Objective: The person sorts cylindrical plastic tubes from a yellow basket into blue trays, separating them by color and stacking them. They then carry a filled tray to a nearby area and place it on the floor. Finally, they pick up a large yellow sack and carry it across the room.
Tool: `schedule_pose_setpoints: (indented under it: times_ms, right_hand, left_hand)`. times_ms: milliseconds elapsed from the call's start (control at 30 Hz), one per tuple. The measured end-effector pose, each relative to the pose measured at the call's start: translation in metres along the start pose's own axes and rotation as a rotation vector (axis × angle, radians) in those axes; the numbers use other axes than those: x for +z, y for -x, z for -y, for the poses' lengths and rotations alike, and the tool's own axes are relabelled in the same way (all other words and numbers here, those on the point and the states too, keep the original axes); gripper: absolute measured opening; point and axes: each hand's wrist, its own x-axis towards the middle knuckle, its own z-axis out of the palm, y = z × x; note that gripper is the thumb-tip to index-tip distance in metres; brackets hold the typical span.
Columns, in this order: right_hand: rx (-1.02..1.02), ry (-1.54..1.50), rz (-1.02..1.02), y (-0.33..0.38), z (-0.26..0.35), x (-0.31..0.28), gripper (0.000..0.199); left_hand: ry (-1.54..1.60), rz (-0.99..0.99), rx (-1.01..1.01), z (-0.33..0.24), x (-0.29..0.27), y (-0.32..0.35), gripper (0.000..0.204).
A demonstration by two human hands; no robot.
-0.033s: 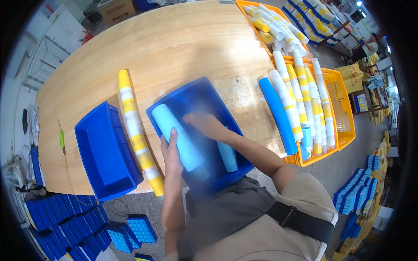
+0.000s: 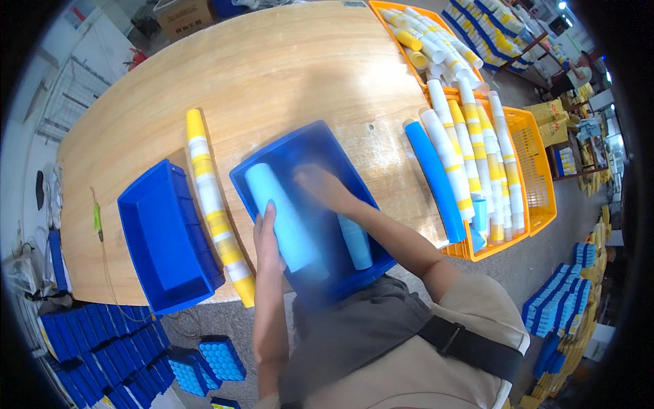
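My left hand is wrapped round the side of a light blue tube, its thumb lying along the surface. The tube slants inside a blue plastic bin, its lower end blurred. Over the middle of that bin hovers my right hand, beside the tube and apart from it. Its fingers are smeared by motion, and whether they hold anything does not show. A second, shorter light blue tube lies in the bin under my right forearm, which partly hides it.
Left of the bin lies a long yellow-and-white stack, beside another blue bin. Rightward, a long blue strip leans by an orange crate of similar stacks. A green-handled tool with a cord rests at the table's left.
The light blue tube's upper end has shifted slightly to the right, my left hand moving with it. My right hand has moved a little up and right.
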Motion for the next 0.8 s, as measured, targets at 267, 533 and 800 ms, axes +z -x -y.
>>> schedule_pose_setpoints:
  times_ms: [267, 533, 800]
  right_hand:
    - [0.577, -0.96, 0.154, -0.033, -0.021, 0.004, 0.06]
    - [0.583, -1.11, 0.646, -0.012, -0.039, -0.009, 0.065]
    - [0.897, -1.35, 0.418, -0.011, -0.02, -0.008, 0.074]
  left_hand:
    - [0.11, 0.251, -0.323, -0.008, 0.012, 0.019, 0.066]
    - [0.283, 0.142, -0.191, 0.002, 0.03, 0.033, 0.067]
    - [0.485, -0.006, -0.118, 0.013, 0.045, 0.054, 0.067]
